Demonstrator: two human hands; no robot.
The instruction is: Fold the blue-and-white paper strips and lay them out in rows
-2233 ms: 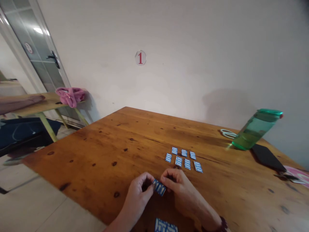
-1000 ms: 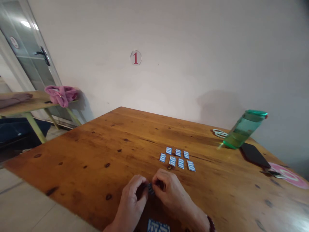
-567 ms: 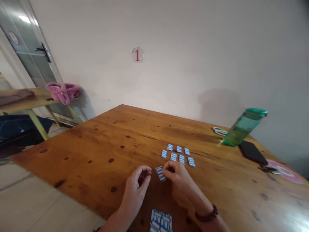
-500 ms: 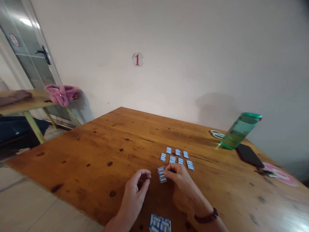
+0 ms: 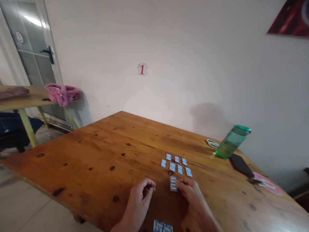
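Observation:
My right hand [image 5: 189,188] pinches the edge of a small blue-and-white card [image 5: 173,183] between thumb and fingers, holding it low over the wooden table. To its left is my left hand [image 5: 142,196], loosely curled, with a hollow between thumb and fingers and nothing visible in it. Just beyond the hands, several similar cards lie in two rough rows, among them a far-row card [image 5: 177,159] and a near-row card [image 5: 189,172]. A stack-like blue-and-white patterned piece [image 5: 163,226] lies close to me, cut off by the lower picture edge.
On the right of the wooden table [image 5: 96,161] stand a green bottle [image 5: 231,141], a dark phone-like slab [image 5: 241,165], a coiled white cable [image 5: 212,143] and a pink round mat [image 5: 269,185]. Another person's forearm [image 5: 14,92] rests on a second table near a pink cloth [image 5: 62,93].
My right hand has shifted slightly right with the card, which now stands straighter. My left hand keeps its curled pose. The camera view has tilted up somewhat.

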